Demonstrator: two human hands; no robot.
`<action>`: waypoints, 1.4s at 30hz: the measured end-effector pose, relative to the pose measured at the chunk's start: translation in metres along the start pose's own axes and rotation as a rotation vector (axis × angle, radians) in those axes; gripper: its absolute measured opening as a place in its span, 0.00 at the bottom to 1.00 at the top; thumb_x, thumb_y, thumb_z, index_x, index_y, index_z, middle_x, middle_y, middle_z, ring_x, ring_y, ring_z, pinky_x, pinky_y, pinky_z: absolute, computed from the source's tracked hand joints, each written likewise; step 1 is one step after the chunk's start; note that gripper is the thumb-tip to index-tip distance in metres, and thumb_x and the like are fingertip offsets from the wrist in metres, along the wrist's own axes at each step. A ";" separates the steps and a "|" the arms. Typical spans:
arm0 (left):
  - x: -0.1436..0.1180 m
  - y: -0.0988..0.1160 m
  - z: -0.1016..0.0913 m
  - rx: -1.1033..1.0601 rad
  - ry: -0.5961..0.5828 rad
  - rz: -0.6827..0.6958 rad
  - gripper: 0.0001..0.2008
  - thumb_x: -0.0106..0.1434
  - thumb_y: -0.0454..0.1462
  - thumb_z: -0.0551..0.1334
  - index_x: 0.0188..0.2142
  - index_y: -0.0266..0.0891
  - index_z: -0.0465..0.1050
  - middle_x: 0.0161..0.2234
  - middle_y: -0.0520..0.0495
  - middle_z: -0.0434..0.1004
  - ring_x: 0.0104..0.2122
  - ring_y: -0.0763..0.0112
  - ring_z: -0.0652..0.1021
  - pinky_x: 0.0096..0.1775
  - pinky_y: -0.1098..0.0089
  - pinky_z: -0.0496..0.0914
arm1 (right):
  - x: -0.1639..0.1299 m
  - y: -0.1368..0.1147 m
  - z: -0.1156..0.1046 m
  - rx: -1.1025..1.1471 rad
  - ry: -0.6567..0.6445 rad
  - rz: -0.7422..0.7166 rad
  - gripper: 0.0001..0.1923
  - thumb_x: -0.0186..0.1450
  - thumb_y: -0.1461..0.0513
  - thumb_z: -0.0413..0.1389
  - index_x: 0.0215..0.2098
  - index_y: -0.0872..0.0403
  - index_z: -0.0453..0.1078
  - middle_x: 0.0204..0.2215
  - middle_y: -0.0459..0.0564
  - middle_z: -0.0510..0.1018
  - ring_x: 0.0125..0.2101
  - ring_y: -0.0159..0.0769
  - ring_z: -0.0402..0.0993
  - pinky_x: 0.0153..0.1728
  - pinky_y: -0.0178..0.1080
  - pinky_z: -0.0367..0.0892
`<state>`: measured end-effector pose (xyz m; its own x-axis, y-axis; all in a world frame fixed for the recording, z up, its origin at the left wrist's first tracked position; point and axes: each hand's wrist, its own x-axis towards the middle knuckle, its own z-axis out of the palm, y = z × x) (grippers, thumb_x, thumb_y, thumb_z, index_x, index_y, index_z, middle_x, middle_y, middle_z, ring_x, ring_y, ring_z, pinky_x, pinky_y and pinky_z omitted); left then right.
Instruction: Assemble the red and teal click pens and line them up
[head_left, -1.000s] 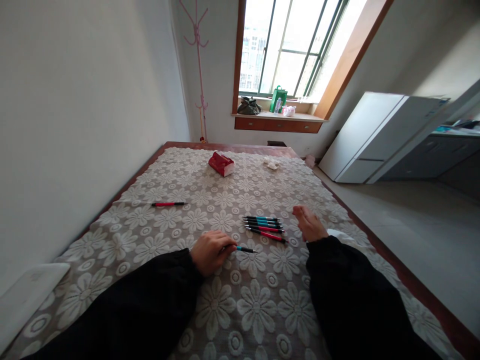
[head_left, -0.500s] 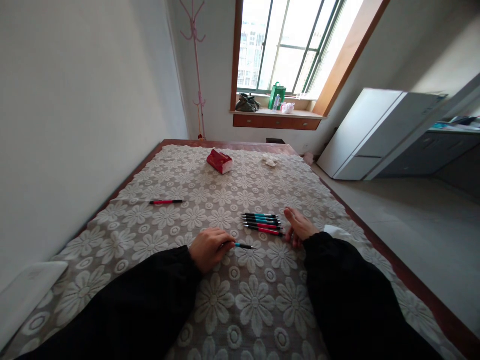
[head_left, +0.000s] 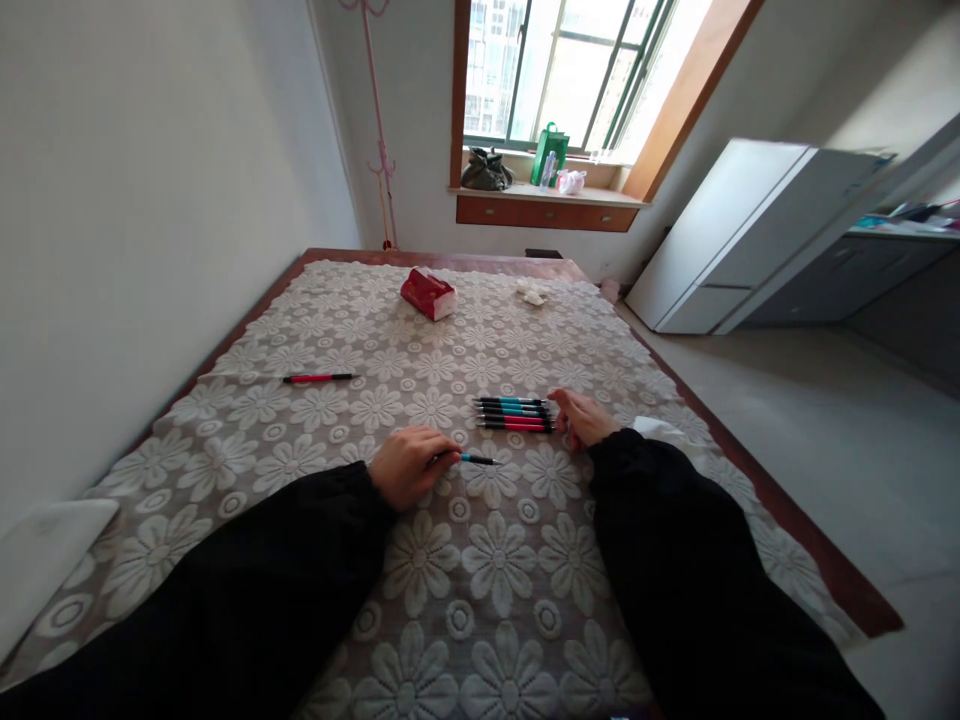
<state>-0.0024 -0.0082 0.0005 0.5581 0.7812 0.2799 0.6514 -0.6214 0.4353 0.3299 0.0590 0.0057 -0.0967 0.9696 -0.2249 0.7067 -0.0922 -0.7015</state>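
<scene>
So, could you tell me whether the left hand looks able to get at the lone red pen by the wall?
Probably yes: bare tablecloth separates the left hand from the red pen.

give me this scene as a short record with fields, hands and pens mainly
left hand: left hand holds a teal pen, tip resting on the tablecloth
right hand: right hand touches the end of the pen row
pen row: teal and red pens lying side by side
stray: red pen lying alone near the wall
far end: red packet
</scene>
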 end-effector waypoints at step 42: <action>0.001 0.000 -0.001 0.018 0.014 0.019 0.15 0.72 0.43 0.56 0.42 0.41 0.79 0.38 0.47 0.83 0.38 0.65 0.80 0.42 0.66 0.71 | -0.001 -0.007 0.019 -0.927 0.365 -0.107 0.16 0.74 0.57 0.47 0.55 0.57 0.65 0.50 0.60 0.73 0.51 0.49 0.66 0.42 0.42 0.64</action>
<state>-0.0027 -0.0076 0.0014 0.5630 0.7701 0.2999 0.6504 -0.6368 0.4141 0.3115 0.0544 -0.0019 -0.0805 0.9871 0.1387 0.9891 0.0618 0.1337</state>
